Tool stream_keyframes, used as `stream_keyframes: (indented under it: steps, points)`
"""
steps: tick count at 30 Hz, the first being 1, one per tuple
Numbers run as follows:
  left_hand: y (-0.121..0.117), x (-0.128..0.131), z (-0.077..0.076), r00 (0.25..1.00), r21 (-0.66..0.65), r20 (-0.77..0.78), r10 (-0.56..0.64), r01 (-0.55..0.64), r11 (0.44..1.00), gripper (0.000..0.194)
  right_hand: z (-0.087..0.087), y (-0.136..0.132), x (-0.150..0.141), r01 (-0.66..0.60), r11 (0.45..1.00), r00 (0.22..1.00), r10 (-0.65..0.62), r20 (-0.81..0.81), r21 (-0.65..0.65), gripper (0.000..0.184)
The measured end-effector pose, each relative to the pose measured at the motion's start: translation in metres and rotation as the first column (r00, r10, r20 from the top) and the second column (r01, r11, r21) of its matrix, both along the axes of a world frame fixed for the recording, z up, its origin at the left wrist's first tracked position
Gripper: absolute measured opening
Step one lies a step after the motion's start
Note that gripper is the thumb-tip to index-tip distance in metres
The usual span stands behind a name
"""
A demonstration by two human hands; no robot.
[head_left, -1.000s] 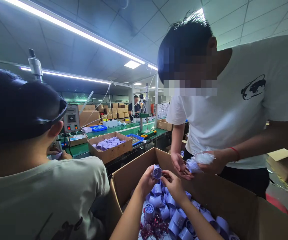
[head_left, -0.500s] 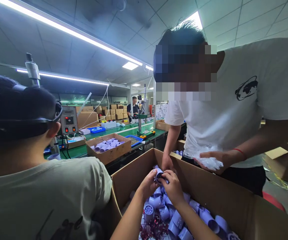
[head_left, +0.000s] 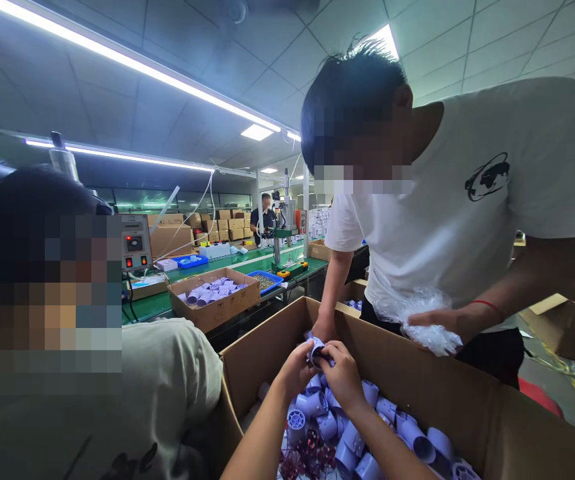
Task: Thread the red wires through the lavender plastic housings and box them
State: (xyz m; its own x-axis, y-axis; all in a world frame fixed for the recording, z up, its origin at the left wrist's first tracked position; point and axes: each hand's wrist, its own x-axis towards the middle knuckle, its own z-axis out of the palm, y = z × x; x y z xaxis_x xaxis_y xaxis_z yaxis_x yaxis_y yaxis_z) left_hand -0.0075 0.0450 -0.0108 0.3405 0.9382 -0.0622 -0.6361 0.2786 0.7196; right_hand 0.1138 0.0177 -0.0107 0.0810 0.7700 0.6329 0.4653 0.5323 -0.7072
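Observation:
Both hands hold one lavender plastic tube fitting [head_left: 316,348] above a large cardboard box. My left hand [head_left: 297,367] grips its left side. On its right side, at the open end, the fingers of my right hand [head_left: 340,370] are closed; the fingertips partly hide the rim. Below lie many similar lavender fittings [head_left: 312,403], piled loosely in the box [head_left: 417,360]. Among them, near the front, are shiny dark-red pieces [head_left: 312,453] whose kind I cannot make out. Just behind my hands, a co-worker's hand [head_left: 323,327] reaches into the same box.
The co-worker at the right holds crumpled clear plastic [head_left: 432,327] over the box's edge. Another person's shoulder [head_left: 177,367] is close at the left. Behind stand a green workbench [head_left: 164,303], a carton of fittings [head_left: 217,308], a blue tray [head_left: 267,281] and a press machine [head_left: 287,220].
My hands keep the fitting in nearly the same place. The person at the left has turned their head toward the box. The co-worker's clear plastic has shifted right and lower.

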Motion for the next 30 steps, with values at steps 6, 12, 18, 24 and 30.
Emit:
stream_keyframes:
  steps: [6, 12, 18, 24, 30]
  points:
    - [0.0, 0.0, 0.004, 1.0, -0.054, -0.018, 0.019, -0.02, 0.998, 0.012, 0.003, 0.0, 0.002, -0.014, 1.0, 0.999, 0.014, 0.031, 0.003, 0.015]
    - [-0.005, 0.003, 0.011, 0.998, -0.051, -0.063, 0.009, -0.012, 0.999, 0.017, 0.007, -0.003, 0.001, 0.043, 0.999, 0.998, -0.043, 0.042, 0.004, 0.009]
    - [-0.015, 0.005, 0.016, 0.99, 0.021, -0.132, 0.045, -0.042, 0.999, 0.012, 0.01, -0.004, 0.006, 0.092, 0.988, 0.995, -0.086, 0.048, -0.127, 0.026]
    - [-0.021, 0.006, 0.017, 0.97, 0.078, -0.239, 0.05, -0.032, 0.996, 0.028, 0.011, -0.006, 0.004, 0.084, 0.963, 0.995, -0.07, 0.065, -0.255, 0.03]
    - [-0.019, 0.004, 0.015, 0.945, 0.064, -0.326, 0.033, -0.013, 0.998, 0.032, 0.012, -0.005, 0.001, 0.074, 0.938, 0.996, -0.054, 0.068, -0.337, 0.016]
